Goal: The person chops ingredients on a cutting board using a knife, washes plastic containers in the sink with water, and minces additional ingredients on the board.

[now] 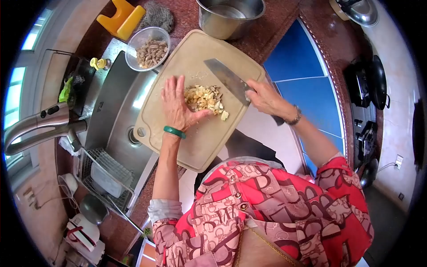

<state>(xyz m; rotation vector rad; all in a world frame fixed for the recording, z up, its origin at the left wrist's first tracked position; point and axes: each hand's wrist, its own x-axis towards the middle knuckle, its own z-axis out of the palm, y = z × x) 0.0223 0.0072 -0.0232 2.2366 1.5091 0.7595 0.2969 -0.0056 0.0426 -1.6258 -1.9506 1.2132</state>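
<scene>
My right hand (267,98) is closed round a broad kitchen knife (228,79). Its blade slants up and to the left over the beige cutting board (195,153); the end of the handle sticks out below my palm. A pile of chopped pale-yellow and brown food (204,99), whose kind I cannot tell, lies mid-board. Along the left side of that pile rests my left hand (180,104), fingers stretched and thumb spread out under the pile. Small crumbs are scattered on the board above it. At the board's upper left stands a clear bowl (148,48) with brown chopped pieces inside.
A metal pot (230,20) stands at the board's far edge. Left of the board lies the steel sink (113,115) with a faucet (44,122) and a wire dish rack (106,171). A yellow plastic holder (121,22) stands at the back. A wok (379,82) is at the right.
</scene>
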